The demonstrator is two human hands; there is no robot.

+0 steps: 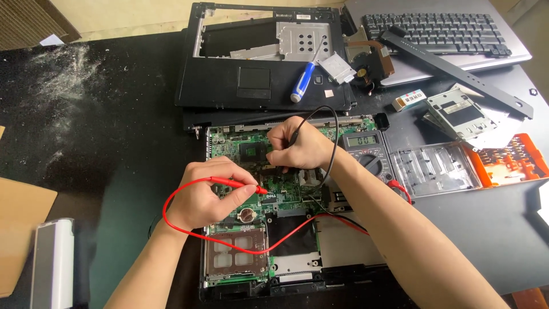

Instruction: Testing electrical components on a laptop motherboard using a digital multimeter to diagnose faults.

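Observation:
An opened laptop base with a green circuit board lies in front of me on the dark table. My left hand pinches a red test probe, its tip touching the board near a round coin battery. The red lead loops around my left wrist. My right hand grips a black test probe and presses it down on the board's middle. Its black lead arcs over to a grey multimeter just right of my right wrist.
A black laptop top cover with a blue-handled screwdriver lies behind the board. A detached keyboard, a black strip, a metal drive caddy, a clear tray and an orange bit case sit right. A white device lies front left.

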